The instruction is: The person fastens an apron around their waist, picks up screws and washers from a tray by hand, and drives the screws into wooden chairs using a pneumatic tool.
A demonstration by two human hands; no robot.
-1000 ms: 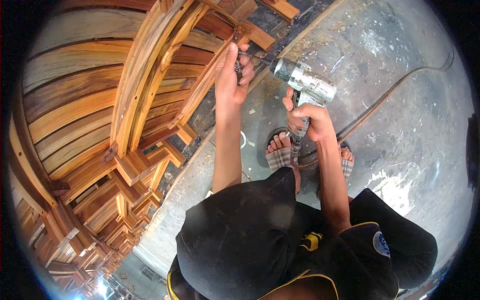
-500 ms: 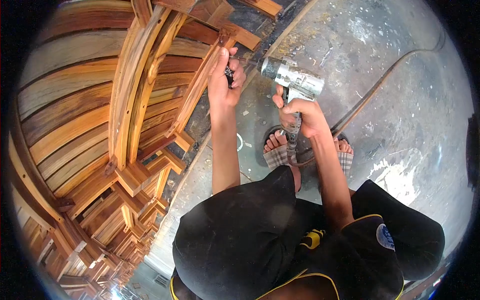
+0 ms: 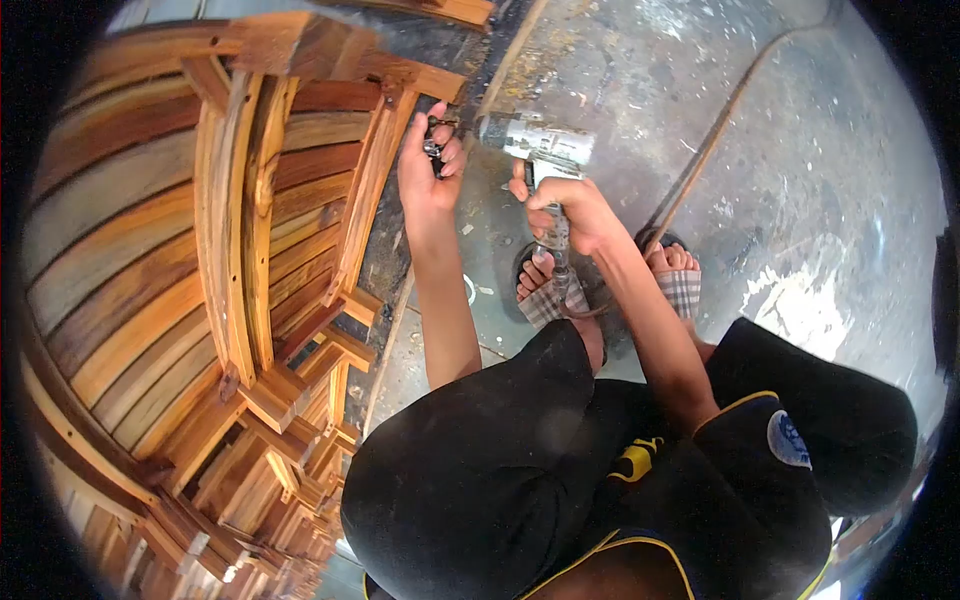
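Observation:
My left hand [image 3: 432, 165] is closed around several small dark metal pieces [image 3: 434, 148] that look like screws, beside the end of a slatted wooden furniture piece [image 3: 130, 270]. In my right hand [image 3: 562, 205] is a worn silver air impact driver [image 3: 545, 140], gripped by its handle. The driver lies sideways, its nose pointing left at the left fingers. A thin dark bit or screw bridges the small gap between nose and fingertips; which of the two it is, I cannot tell. The wooden end post [image 3: 375, 190] stands just left of my left hand.
A brown air hose [image 3: 715, 140] runs from the driver across the stained concrete floor [image 3: 640, 90]. My sandalled feet [image 3: 675, 275] are below the driver. More wooden frames [image 3: 300, 460] crowd the lower left. Another wooden piece [image 3: 455, 10] lies at the top.
The view has shifted, so the furniture sits further left and lower. Both hands have come left in the picture, and the driver's nose is a little closer to my left fingertips.

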